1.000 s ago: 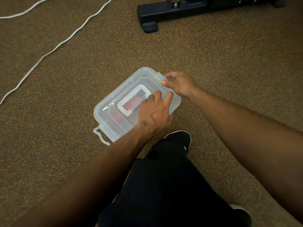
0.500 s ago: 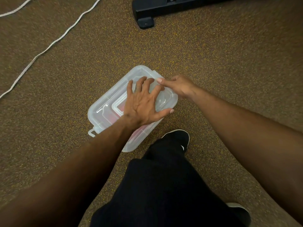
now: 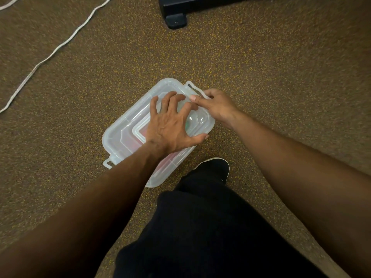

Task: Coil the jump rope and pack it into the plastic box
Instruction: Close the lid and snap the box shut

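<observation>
A clear plastic box (image 3: 120,135) with rounded corners sits on the brown speckled carpet floor (image 3: 261,81), with its clear snap-on lid (image 3: 170,86) in place. Something red (image 3: 145,134) shows dimly through the lid, inside the box; the plastic blurs it too much to tell whether it is the jump rope.

The left hand (image 3: 170,127) lies on top of the lid, its fingers (image 3: 154,104) spread wide and slightly arched, with the tips and the thumb touching the plastic. The right hand (image 3: 217,106) is at the far right end of the box, its fingers curled round the translucent latch clip (image 3: 190,85) there, which stands swung up from the rim. A second latch clip (image 3: 107,163) sticks out at the near left end.

A black trouser leg (image 3: 200,227) and a black shoe (image 3: 213,167) are just beside the box's near edge. A white cord (image 3: 50,55) trails over the carpet well to the left, and the foot of a black metal frame (image 3: 176,19) stands beyond the box.
</observation>
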The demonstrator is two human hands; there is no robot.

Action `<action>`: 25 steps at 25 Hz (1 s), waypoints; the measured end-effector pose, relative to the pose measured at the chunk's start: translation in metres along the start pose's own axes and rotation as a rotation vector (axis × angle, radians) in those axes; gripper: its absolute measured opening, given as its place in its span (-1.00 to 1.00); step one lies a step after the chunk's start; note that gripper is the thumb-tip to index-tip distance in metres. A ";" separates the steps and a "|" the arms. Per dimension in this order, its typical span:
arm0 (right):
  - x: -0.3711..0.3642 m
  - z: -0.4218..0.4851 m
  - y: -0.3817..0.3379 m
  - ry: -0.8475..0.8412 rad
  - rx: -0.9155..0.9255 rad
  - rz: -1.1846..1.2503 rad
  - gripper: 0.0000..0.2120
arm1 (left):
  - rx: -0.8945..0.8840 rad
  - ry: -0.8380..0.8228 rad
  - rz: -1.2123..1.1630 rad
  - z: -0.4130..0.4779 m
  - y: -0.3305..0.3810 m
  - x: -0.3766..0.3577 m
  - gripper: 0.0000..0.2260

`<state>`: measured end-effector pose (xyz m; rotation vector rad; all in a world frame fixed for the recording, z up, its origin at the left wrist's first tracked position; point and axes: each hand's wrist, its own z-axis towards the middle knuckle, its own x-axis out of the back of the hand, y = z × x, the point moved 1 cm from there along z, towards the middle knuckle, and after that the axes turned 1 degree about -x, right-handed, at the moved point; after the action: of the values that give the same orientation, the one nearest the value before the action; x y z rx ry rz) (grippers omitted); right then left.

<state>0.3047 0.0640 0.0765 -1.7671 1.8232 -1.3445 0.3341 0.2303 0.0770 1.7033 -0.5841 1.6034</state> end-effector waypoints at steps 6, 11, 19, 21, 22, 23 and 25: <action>-0.005 0.002 -0.002 0.147 0.067 -0.263 -0.41 | 0.005 -0.004 0.008 0.000 0.001 0.001 -0.24; -0.007 0.001 -0.004 0.206 0.099 -0.351 -0.46 | 0.010 -0.001 -0.001 -0.001 0.000 0.000 -0.25; -0.003 -0.007 -0.009 0.262 0.169 -0.461 -0.53 | 0.003 0.007 -0.012 0.000 0.000 -0.001 -0.26; -0.003 -0.009 -0.011 0.279 0.214 -0.532 -0.55 | 0.001 0.011 -0.015 0.000 0.000 -0.002 -0.27; -0.003 -0.011 -0.013 0.295 0.261 -0.583 -0.58 | -0.003 0.012 -0.017 0.000 0.001 -0.002 -0.28; -0.003 -0.012 -0.014 0.306 0.308 -0.635 -0.62 | -0.007 0.014 -0.019 0.000 0.001 -0.002 -0.28; -0.003 -0.012 -0.018 0.287 0.325 -0.685 -0.65 | -0.007 0.014 -0.021 0.001 0.001 -0.001 -0.27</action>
<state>0.3082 0.0751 0.0955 -2.1798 1.0203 -2.0893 0.3339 0.2288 0.0759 1.6867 -0.5626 1.5959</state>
